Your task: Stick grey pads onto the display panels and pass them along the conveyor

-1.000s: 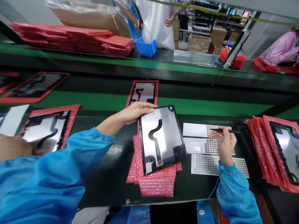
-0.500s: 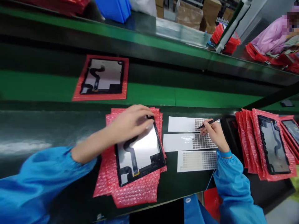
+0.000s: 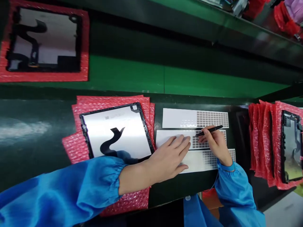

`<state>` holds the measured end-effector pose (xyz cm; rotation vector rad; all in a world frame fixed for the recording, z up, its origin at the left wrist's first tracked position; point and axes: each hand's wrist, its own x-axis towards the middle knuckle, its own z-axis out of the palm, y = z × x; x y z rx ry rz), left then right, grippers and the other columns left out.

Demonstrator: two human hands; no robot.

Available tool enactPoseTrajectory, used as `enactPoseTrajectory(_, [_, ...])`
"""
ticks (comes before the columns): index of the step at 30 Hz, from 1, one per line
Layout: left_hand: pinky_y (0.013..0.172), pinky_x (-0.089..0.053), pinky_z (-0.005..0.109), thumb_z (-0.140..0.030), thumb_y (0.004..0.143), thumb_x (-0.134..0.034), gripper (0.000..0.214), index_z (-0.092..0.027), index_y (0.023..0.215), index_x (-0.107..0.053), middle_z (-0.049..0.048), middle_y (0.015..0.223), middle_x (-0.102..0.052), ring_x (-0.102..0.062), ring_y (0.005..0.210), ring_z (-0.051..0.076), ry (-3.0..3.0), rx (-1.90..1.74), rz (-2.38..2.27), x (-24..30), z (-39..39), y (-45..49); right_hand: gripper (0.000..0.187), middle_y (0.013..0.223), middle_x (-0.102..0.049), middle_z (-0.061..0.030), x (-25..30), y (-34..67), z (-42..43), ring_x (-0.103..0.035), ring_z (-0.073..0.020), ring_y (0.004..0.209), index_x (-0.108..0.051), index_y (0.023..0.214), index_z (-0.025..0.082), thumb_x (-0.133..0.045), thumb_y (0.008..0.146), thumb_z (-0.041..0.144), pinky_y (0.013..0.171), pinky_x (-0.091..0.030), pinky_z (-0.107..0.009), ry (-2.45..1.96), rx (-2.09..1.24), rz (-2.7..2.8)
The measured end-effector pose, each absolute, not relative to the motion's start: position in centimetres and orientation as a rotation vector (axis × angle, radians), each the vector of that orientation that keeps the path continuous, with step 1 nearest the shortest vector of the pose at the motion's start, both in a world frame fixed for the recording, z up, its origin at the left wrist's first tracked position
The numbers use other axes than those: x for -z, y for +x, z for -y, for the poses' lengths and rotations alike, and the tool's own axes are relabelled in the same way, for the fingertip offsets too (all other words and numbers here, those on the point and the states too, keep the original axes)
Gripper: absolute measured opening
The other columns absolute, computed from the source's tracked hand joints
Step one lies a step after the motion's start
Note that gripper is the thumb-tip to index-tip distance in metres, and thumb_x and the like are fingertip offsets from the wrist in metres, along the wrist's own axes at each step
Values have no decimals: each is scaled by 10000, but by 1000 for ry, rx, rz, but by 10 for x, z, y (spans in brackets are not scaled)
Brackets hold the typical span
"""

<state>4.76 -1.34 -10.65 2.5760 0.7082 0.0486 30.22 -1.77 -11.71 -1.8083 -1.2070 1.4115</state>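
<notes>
The person's right hand [image 3: 216, 142] pinched a slim black tool [image 3: 213, 129] between thumb and fingers, its tip at the left edge of the grid of small squares on the middle sheet [image 3: 162, 136]. The tip was too small to show whether any square was caught there, so the step at the grid looked under way rather than done. The left hand [image 3: 169, 159] lay palm down with fingers spread, holding nothing, over the middle sheet and the lower sheet [image 3: 194, 167]. Above them, the upper sheet [image 3: 178, 117] lay untouched. Many squares remained on all three; whether their plain parts had ever borne any could not be told.

Just left of the sheets, the panel [image 3: 94, 132] rested back up on pink bubble wrap [image 3: 73, 146] on the counter [image 3: 28, 126]. Its black ribbon [image 3: 107, 145] was exposed, but the left sleeve [image 3: 94, 186] hid its lower edge, so how much was finished there could not be judged. Farther out, a second panel [image 3: 56, 37] sat on wrap at upper left, and a wrapped stack [image 3: 260, 142] stood at the right.
</notes>
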Motion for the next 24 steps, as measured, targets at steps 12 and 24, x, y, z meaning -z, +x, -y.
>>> enactPoseTrajectory(12, [1128,-384,503,-619,978,-604,745,-42,1449,-612,193,1591,-548,-487,1409,394,2525,-16,-674,106,10,51,417,751,-781,-43,117,306,10,-767,-199,602,-658,998,209,-667,995,626,574,-651,-314,-1757,-1503,1047])
enactPoseTrajectory(24, [1191,-375,503,-595,955,-658,771,-38,1479,-569,228,1634,-489,-465,1477,400,2487,-41,-655,101,7,48,393,669,-756,-12,107,302,-3,-714,-205,493,-642,932,228,-728,949,611,492,-603,-331,-1689,-1471,991])
